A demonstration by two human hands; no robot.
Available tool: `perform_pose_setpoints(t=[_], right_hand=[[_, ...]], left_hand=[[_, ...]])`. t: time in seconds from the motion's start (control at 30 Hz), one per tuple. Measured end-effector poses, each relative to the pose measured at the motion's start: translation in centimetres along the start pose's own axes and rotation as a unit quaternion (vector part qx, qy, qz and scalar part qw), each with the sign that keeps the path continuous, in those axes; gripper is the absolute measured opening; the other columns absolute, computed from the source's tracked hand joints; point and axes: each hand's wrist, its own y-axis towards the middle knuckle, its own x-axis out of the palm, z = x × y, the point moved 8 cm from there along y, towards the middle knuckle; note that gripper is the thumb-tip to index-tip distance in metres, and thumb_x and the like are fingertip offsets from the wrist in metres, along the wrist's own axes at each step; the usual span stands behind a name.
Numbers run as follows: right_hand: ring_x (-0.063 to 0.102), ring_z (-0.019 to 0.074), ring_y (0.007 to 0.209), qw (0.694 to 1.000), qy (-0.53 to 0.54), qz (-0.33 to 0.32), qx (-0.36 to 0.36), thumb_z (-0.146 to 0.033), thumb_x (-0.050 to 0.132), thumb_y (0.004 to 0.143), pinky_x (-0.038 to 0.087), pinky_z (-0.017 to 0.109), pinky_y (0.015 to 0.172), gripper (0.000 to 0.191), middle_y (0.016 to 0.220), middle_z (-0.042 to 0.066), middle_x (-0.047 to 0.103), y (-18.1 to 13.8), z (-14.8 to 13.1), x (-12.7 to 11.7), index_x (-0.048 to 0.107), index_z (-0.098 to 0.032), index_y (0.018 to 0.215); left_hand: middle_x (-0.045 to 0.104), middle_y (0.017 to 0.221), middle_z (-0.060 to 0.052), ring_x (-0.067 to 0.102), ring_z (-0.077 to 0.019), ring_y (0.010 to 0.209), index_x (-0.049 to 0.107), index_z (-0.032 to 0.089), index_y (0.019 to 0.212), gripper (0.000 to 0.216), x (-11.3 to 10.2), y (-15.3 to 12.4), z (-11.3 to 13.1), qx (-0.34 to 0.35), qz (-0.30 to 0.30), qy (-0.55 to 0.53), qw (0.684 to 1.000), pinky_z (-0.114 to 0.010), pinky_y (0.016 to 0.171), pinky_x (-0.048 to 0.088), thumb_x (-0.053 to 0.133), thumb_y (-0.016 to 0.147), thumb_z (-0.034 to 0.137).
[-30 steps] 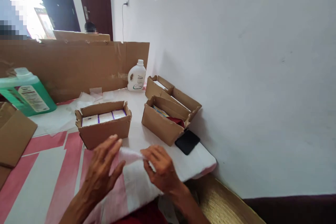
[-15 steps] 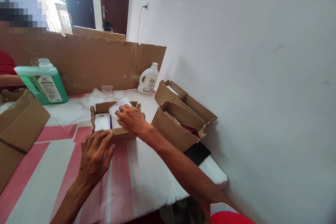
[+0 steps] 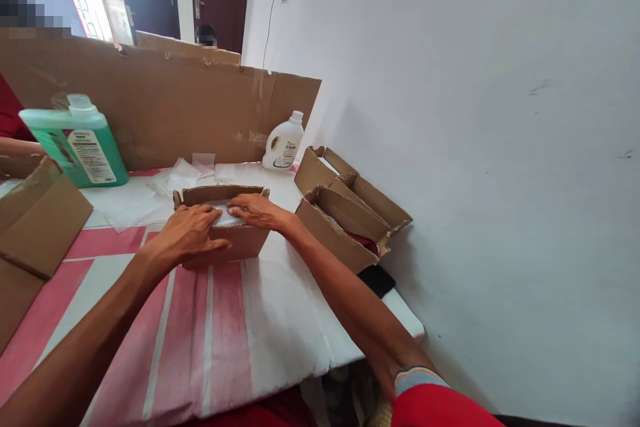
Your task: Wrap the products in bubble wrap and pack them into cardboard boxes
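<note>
Head view. Box (image 3: 245, 240): plain brown cardboard, long and open-topped, cut edges ragged, upright in front of me on the tabletop (image 3: 285, 320). Clear, shiny film (image 3: 227, 215) lies inside it, showing between my fingers; what is under it, I can't tell.

Tabletop cover: pink and white stripes, wrinkled, hanging over the near edge. Loose film sheets (image 3: 183, 177), thin, crumpled and see-through, lie behind the box and to its left.

Green jug (image 3: 75, 147): see-through plastic, white cap, printed label. White jug (image 3: 284, 145): cloudy plastic, looped handle, standing before the tall, flat cardboard panel (image 3: 200, 103). Left box (image 3: 50, 220): cardboard, flap folded down. Right boxes (image 3: 335, 237): cardboard, set close together near the smooth pale wall (image 3: 475, 147); dark red stuff in the nearest. Black slab (image 3: 377, 280), flat, just beside them.

Left hand (image 3: 193, 230): palm down across the box's near left rim, fingers straight onto the film, thumb along the front wall; open, gripping nothing. Right hand (image 3: 257, 210): flat, fingers pointing left on the film, also open. Both forearms slant inward; red sleeve (image 3: 440, 407) with grey cuff on the right.
</note>
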Motion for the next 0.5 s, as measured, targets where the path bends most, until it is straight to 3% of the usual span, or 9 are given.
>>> perform_pose_setpoints(t=[0.1, 0.17, 0.27, 0.37, 0.43, 0.47, 0.5], right_hand=[[0.066, 0.0227, 0.105, 0.998, -0.012, -0.064, 0.017, -0.024, 0.058, 0.098, 0.047, 0.035, 0.094, 0.02, 0.111, 0.01, 0.074, 0.3, 0.6, 0.9, 0.075, -0.016, 0.106], [0.067, 0.0222, 0.103, 0.999, 0.002, -0.044, 0.012, -0.028, 0.062, 0.096, 0.047, 0.034, 0.093, 0.019, 0.109, 0.009, 0.074, -0.2, 0.4, -0.2, 0.075, -0.017, 0.105], [0.066, 0.0204, 0.105, 0.991, 0.075, 0.108, 0.008, -0.036, 0.063, 0.095, 0.048, 0.033, 0.094, 0.022, 0.11, 0.006, 0.074, -3.0, 0.5, -3.9, 0.075, -0.02, 0.105], [0.067, 0.0197, 0.101, 0.922, 0.174, 0.337, 0.078, -0.051, 0.049, 0.1, 0.051, 0.033, 0.089, 0.039, 0.108, 0.005, 0.074, -8.6, 3.3, -5.6, 0.072, -0.021, 0.106], [0.068, 0.0213, 0.097, 0.851, 0.225, 0.448, 0.155, -0.061, 0.038, 0.1, 0.053, 0.035, 0.086, 0.054, 0.104, 0.008, 0.074, -12.2, 5.8, -3.5, 0.069, -0.018, 0.109], [0.068, 0.0226, 0.098, 0.83, 0.25, 0.464, 0.184, -0.066, 0.035, 0.099, 0.053, 0.036, 0.087, 0.061, 0.106, 0.011, 0.074, -13.0, 6.7, -1.5, 0.068, -0.016, 0.112], [0.068, 0.024, 0.102, 0.825, 0.283, 0.448, 0.197, -0.07, 0.033, 0.098, 0.053, 0.038, 0.09, 0.067, 0.111, 0.013, 0.073, -13.0, 7.3, 0.8, 0.067, -0.015, 0.116]], left_hand=[[0.073, 0.1, -0.013, 0.07, -0.0295, 0.091, 0.072, 0.017, 0.098, 0.039, 0.4, 1.2, -0.4, 0.012, -0.029, 0.001, 1.0, -0.041, 0.085, 0.05, 0.067, 0.081, 0.052], [0.073, 0.104, -0.012, 0.07, -0.0284, 0.093, 0.072, 0.018, 0.104, 0.038, -0.3, 1.0, -0.7, 0.011, -0.025, -0.002, 1.0, -0.04, 0.086, 0.05, 0.066, 0.083, 0.049], [0.066, 0.128, -0.012, 0.064, -0.0293, 0.115, 0.064, 0.021, 0.128, 0.055, -2.6, -1.3, -1.8, 0.004, 0.063, -0.046, 0.997, -0.044, 0.101, 0.047, 0.062, 0.086, 0.057], [0.053, 0.146, -0.009, 0.051, -0.0305, 0.131, 0.048, 0.024, 0.144, 0.07, -3.8, -6.2, -5.1, -0.087, 0.262, -0.159, 0.948, -0.048, 0.11, 0.043, 0.056, 0.088, 0.065], [0.044, 0.153, -0.011, 0.047, -0.0299, 0.134, 0.031, 0.022, 0.153, 0.067, -1.4, -9.7, -7.7, -0.218, 0.339, -0.221, 0.888, -0.051, 0.109, 0.044, 0.039, 0.099, 0.06], [0.042, 0.154, -0.014, 0.046, -0.0307, 0.136, 0.026, 0.02, 0.155, 0.065, 0.4, -10.6, -8.1, -0.258, 0.34, -0.248, 0.87, -0.054, 0.111, 0.041, 0.028, 0.102, 0.057], [0.044, 0.151, -0.019, 0.048, -0.0318, 0.134, 0.026, 0.014, 0.154, 0.065, 2.2, -10.7, -7.6, -0.251, 0.327, -0.259, 0.874, -0.055, 0.109, 0.044, 0.018, 0.103, 0.054]])
